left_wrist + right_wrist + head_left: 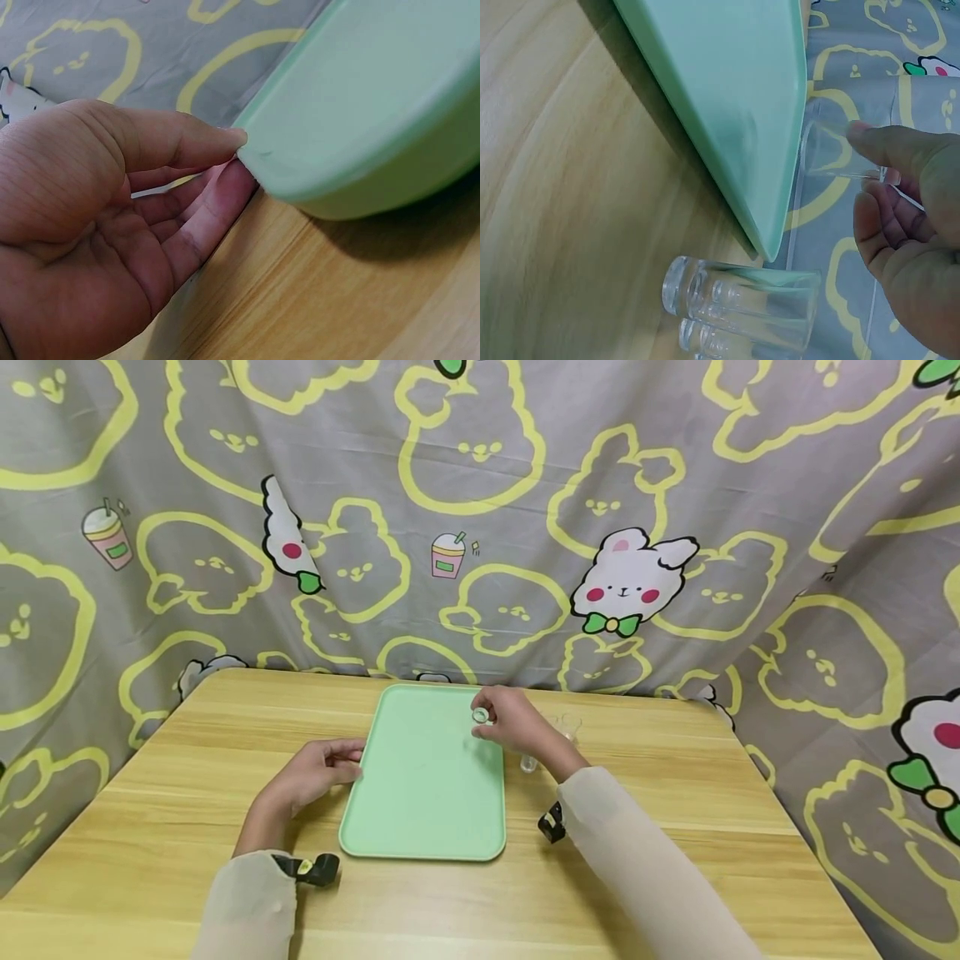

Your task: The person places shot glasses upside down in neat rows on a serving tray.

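A pale green rectangular tray (427, 777) lies on the wooden table. At its left edge my left hand (311, 772) pinches the rim between thumb and fingers, seen close up in the left wrist view (244, 146). Over the tray's far right part, my right hand (513, 720) holds a small clear glass (480, 716) between thumb and fingers. The right wrist view shows this see-through glass (829, 154) above the tray's level, its outline faint against the curtain. Several more clear glasses (742, 300) stand just right of the tray, partly hidden by my right forearm in the head view.
The wooden table (660, 827) reaches out on both sides of the tray. Behind it hangs a grey curtain (517, 468) with yellow cartoon outlines, close to the table's far edge. Black wrist mounts (318, 870) sit at both sleeves.
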`<control>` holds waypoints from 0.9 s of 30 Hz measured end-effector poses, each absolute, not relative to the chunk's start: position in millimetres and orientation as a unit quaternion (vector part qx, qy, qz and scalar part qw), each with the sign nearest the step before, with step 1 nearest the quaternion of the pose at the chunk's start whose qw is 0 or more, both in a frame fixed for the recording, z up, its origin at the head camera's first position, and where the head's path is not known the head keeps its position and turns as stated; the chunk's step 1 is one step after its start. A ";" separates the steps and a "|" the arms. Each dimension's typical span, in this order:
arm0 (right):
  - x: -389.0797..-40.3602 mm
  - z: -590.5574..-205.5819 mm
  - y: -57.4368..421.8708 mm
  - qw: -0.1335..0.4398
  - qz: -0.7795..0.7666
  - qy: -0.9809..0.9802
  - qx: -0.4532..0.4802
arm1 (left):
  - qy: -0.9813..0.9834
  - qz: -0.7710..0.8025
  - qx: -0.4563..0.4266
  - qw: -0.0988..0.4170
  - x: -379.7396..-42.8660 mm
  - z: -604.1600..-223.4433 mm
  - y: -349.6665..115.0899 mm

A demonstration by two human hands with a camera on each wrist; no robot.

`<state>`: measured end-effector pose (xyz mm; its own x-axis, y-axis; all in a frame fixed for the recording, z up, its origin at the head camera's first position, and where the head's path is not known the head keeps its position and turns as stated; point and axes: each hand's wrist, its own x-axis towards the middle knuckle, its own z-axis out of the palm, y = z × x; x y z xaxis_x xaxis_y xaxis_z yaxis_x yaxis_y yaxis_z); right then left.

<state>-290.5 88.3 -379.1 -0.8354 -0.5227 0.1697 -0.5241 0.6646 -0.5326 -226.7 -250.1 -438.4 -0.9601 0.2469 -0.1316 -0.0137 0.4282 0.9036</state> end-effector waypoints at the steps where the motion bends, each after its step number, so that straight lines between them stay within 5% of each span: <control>1: -291.1 -379.6 87.7 -0.002 0.290 -0.913 0.287 | 0.836 0.530 0.069 0.122 -226.8 -438.2 -250.0; 27: -295.3 -391.0 73.1 -0.064 0.243 -0.926 0.281 | 0.840 0.525 0.063 0.119 -226.2 -436.8 -248.3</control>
<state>-295.3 73.1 -391.0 -0.8341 -0.5513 0.0183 -0.4891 0.7239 -0.4866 -226.2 -248.3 -436.8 -0.9637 0.2306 -0.1347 -0.0199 0.4408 0.8974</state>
